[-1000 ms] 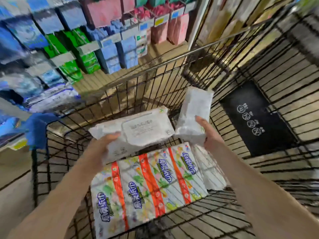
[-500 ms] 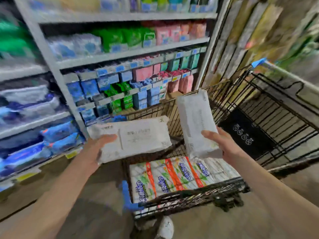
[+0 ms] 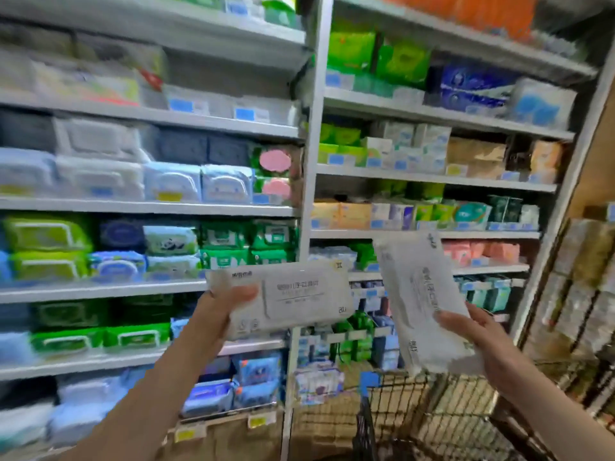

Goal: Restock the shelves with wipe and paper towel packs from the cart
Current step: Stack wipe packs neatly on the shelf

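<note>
Filling the left shelves [image 3: 149, 207]: blurred rows of soft packs in white, blue and green, with small price tags along the shelf edges.
Left hand [image 3: 219, 314]: raised in front of these shelves, thumb across the face of a pack, gripping its left end.
Left wipe pack [image 3: 299, 294]: white and flat, held lengthwise and nearly level, its printed lid flap facing the camera; its right end crosses the upright.
Upright [image 3: 311, 161]: a grey post between the two shelf bays.
Right wipe pack [image 3: 422, 294]: white, held on end with its top leaning left, apart from the other pack and above the cart.
Right hand [image 3: 472, 334]: grips that pack's lower right edge, thumb on the front.
Cart [image 3: 432, 410]: black wire basket, near and low at right; its contents cannot be told.
Right shelves [image 3: 432, 234]: boxes and packs in green, blue, orange and pink.
Wrapped stacks [image 3: 582, 277]: pale bundles at far right, blurred.
</note>
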